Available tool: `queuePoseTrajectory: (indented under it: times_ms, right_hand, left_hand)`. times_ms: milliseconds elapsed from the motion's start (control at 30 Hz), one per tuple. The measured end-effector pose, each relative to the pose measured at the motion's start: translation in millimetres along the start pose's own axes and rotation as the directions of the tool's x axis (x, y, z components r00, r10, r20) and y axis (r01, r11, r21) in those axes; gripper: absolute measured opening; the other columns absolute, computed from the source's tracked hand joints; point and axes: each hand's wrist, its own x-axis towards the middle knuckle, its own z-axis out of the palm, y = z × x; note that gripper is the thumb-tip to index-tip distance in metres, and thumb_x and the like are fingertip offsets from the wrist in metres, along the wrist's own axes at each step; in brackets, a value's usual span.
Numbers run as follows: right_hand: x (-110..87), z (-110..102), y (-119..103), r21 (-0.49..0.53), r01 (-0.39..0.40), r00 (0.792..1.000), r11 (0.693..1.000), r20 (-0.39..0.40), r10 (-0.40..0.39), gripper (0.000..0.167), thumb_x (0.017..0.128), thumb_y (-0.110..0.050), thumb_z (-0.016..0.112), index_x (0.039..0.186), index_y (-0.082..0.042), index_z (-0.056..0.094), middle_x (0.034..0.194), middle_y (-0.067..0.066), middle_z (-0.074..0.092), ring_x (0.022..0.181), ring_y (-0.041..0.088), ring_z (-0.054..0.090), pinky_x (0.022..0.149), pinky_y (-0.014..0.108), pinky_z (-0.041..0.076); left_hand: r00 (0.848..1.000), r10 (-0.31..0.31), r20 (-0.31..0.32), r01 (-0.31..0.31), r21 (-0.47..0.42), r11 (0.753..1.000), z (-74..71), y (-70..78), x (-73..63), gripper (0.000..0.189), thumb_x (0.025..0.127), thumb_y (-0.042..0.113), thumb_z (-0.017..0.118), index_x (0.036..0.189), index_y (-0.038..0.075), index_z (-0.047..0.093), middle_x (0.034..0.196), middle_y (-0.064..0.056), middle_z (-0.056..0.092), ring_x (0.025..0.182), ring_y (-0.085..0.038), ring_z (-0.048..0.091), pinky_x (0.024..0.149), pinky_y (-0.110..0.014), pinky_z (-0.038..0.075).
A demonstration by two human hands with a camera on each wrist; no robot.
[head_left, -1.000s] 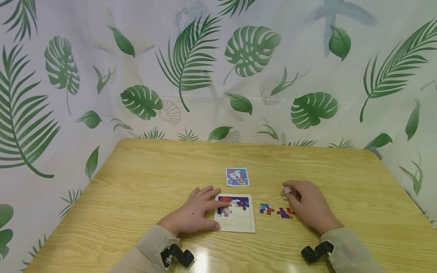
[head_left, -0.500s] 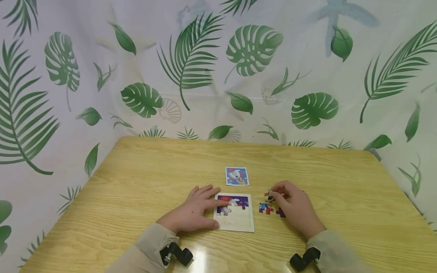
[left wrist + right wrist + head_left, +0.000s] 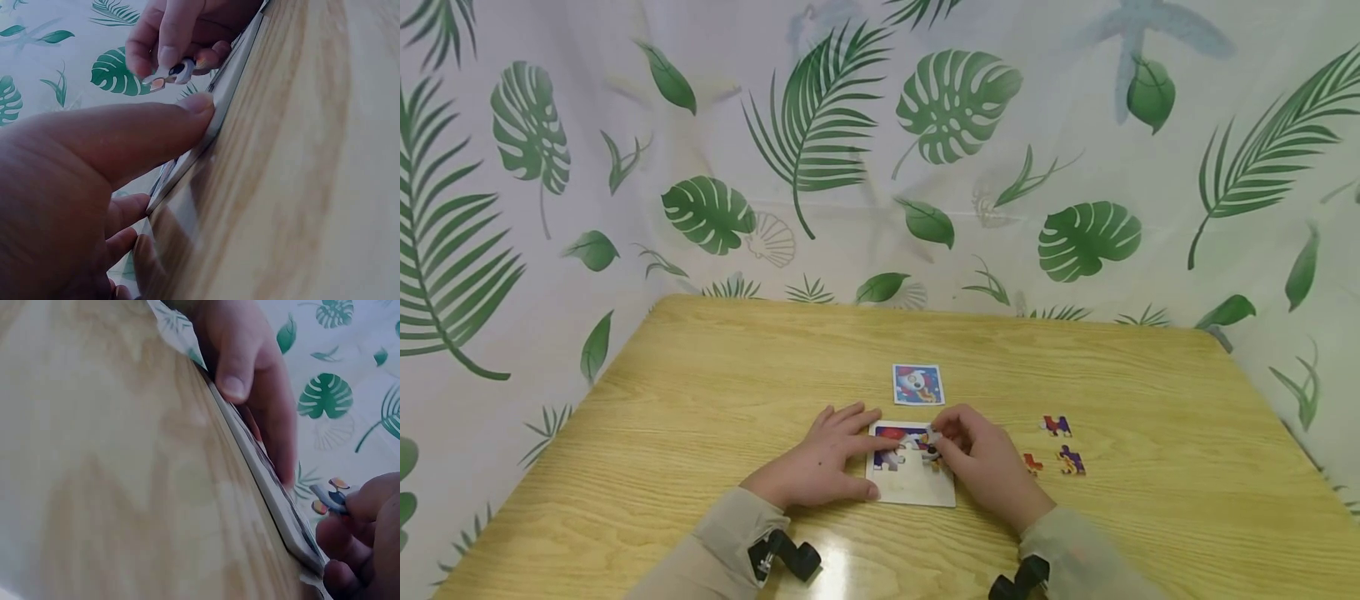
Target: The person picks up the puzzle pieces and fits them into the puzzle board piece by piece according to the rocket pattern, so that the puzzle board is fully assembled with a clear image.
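Note:
A jigsaw puzzle piece (image 3: pixel 336 499), white and dark with orange bits, is pinched between the thumb and fingers of my right hand (image 3: pixel 988 467). It hovers over the right part of a square puzzle board (image 3: pixel 913 492), as the left wrist view also shows it raised. Joined pieces fill the board's upper rows; the lower part is bare. My left hand (image 3: pixel 820 458) lies with fingers spread at the board's left edge, index finger over the fitted pieces and thumb (image 3: pixel 200 103) on the near-left rim.
Behind the board lies a small picture card (image 3: pixel 917 385) with a white cartoon figure. Loose pieces lie to the right: a red-purple piece (image 3: pixel 1056 426), a purple-orange piece (image 3: pixel 1071 460) and a red piece (image 3: pixel 1032 463) partly behind my right hand. A leaf-patterned cloth (image 3: pixel 850 167) hangs behind the table.
My right hand has moved left with the pinched puzzle piece, from above the loose pieces to above the board. My left hand has stayed in place on the board.

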Motion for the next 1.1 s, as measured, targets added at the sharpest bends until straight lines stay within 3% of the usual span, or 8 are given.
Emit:
queuePoseTrajectory:
  times_ms: [133,267,533,733,1100]
  right_hand:
    - [2.3,13,-8,-0.041,0.009,1.000,0.999,0.003,-0.009,0.017,0.098,-0.017,0.067,0.114,-0.023,0.068,0.086,-0.010,0.065,0.071,0.012,0.059,0.064,0.029,0.050]
    - [4.0,20,-11,-0.080,0.000,1.000,0.997,-0.009,-0.001,0.009,0.098,-0.020,0.069,0.105,-0.026,0.070,0.082,-0.014,0.065,0.069,0.011,0.057,0.064,0.029,0.048]
    - [5.3,22,-11,-0.157,-0.013,0.999,0.987,-0.035,0.008,0.004,0.095,-0.020,0.073,0.098,-0.019,0.070,0.077,-0.011,0.060,0.067,0.011,0.053,0.063,0.031,0.046]
    - [5.9,22,-11,-0.167,-0.050,0.998,0.985,-0.043,0.043,0.005,0.095,-0.022,0.073,0.097,-0.022,0.069,0.074,-0.012,0.060,0.064,0.011,0.053,0.063,0.032,0.045]
    - [8.0,22,-13,-0.230,-0.014,1.000,0.973,0.007,0.017,0.013,0.094,-0.026,0.073,0.106,-0.020,0.072,0.070,-0.014,0.058,0.061,0.009,0.052,0.063,0.032,0.045]
  left_hand:
    - [1.000,0.001,-0.001,-0.001,-0.010,1.000,0.2,0.1,-0.1,0.067,0.088,0.048,0.072,0.150,0.034,0.052,0.165,-0.005,0.027,0.154,-0.029,0.010,0.119,-0.060,-0.002]
    - [1.000,0.005,-0.003,-0.005,-0.013,1.000,1.0,-0.3,0.0,0.066,0.088,0.047,0.073,0.150,0.033,0.052,0.165,-0.006,0.028,0.154,-0.030,0.011,0.119,-0.061,-0.002]
    - [1.000,0.010,0.008,-0.010,0.000,1.000,0.2,0.5,0.6,0.067,0.089,0.049,0.071,0.151,0.033,0.051,0.165,-0.007,0.026,0.154,-0.031,0.010,0.118,-0.061,-0.002]
    - [1.000,0.009,0.008,-0.009,-0.004,1.000,-0.4,1.1,0.3,0.067,0.088,0.048,0.072,0.150,0.032,0.052,0.165,-0.007,0.027,0.154,-0.031,0.011,0.118,-0.062,-0.001]
    - [1.000,0.000,0.006,0.000,-0.027,1.000,-1.4,2.1,-0.1,0.066,0.089,0.046,0.072,0.150,0.032,0.052,0.165,-0.006,0.026,0.154,-0.029,0.010,0.119,-0.060,-0.003]
